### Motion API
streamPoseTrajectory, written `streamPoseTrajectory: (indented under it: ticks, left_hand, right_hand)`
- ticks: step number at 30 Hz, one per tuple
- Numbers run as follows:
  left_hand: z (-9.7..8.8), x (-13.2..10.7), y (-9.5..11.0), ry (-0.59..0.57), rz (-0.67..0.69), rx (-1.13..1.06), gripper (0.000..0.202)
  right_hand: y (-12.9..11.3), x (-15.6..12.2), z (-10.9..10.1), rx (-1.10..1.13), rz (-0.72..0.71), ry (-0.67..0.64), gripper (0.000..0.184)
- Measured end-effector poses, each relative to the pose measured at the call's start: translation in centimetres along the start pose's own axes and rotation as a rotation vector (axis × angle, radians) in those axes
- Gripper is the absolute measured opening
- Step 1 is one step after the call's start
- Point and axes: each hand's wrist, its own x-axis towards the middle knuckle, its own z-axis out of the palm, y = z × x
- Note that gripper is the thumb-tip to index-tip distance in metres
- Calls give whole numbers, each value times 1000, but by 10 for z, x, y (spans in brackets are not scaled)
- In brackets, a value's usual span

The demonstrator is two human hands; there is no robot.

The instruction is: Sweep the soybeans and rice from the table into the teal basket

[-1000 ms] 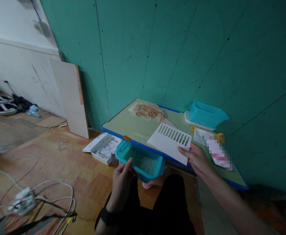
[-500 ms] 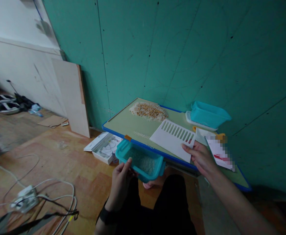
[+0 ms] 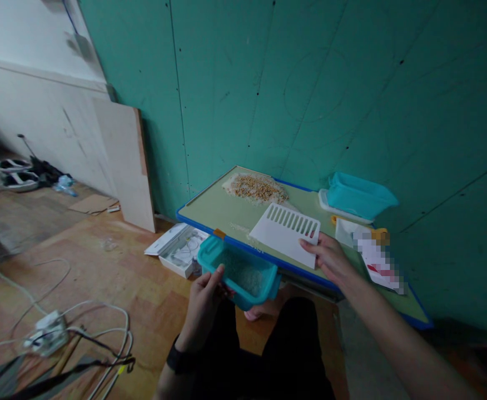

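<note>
My left hand (image 3: 209,289) grips the near rim of a turquoise plastic bin (image 3: 272,279), held just below the front edge of the table (image 3: 202,206). White, rice-like grains (image 3: 246,276) cover part of the bin's floor. In my right hand (image 3: 329,256) is a white slotted scraper (image 3: 283,239), thumb on top, lying low over the tabletop near its front edge. A few pale grains (image 3: 241,228) are scattered to its left. Behind it rests a pile of yellow kernels and white grains (image 3: 256,189).
A second turquoise bin (image 3: 362,194) stands on a white lid (image 3: 347,214) at the table's back right. Papers (image 3: 377,264) lie at the right end. An open white box (image 3: 177,255) sits on the floor. Cables and a power strip (image 3: 48,333) lie at left.
My right hand has moved the scraper slightly to the left along the front of the table. The left hand and bin stay nearly in place.
</note>
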Motion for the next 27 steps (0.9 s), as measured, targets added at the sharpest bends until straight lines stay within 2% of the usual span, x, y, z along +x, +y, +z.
streamPoseTrajectory:
  ticks: [6, 12, 16, 20, 23, 27]
  left_hand:
    - [-3, 0, -4, -64, 40, 34, 43]
    - [-5, 2, -5, -58, 32, 11, 43]
    - [-8, 3, -5, -52, 44, 16, 41]
    - [-12, 4, -3, -39, 25, -9, 42]
    - [-14, 7, -1, -10, -4, -31, 45]
    - [-17, 11, 5, 14, -4, -32, 46]
  right_hand:
    - [-8, -8, 17, 24, 84, 38, 41]
    - [-9, -16, 26, 27, 109, 48, 39]
    - [-8, -17, 17, 41, 82, 26, 43]
    - [-7, -12, -5, 42, -9, 99, 44]
    - [-4, -6, -17, 10, -5, 139, 43]
    - [-1, 2, -10, -21, 8, 120, 45]
